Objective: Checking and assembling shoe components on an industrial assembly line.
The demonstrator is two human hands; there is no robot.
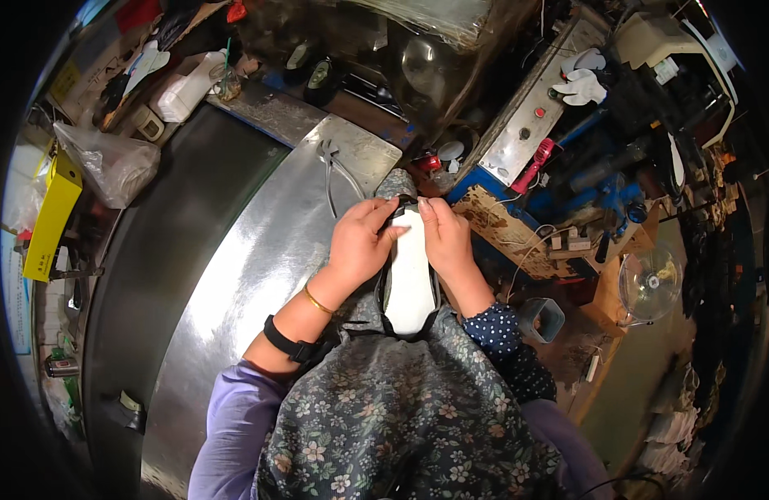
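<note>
A shoe [411, 287] lies sole-up over my lap, its white bottom facing me and a dark upper edge wrapping round the rim. My left hand [359, 239] has thumb and fingers closed at the far end of it, on the left side. Opposite, my right hand [448, 242] pinches the same far end from the right. Between my fingertips shows a bit of the black upper edge [408, 201]; how it is gripped is partly hidden. A pair of pliers [329, 167] rests on the metal tabletop [226, 275], left of and beyond my left hand.
Left of the metal top runs a dark belt [164, 217]. A plastic bag [118, 171] and yellow box [53, 218] stand beyond it. At right are a machine panel [518, 133], a pink handheld device [534, 165], a grey bin [541, 320] and a fan [651, 283].
</note>
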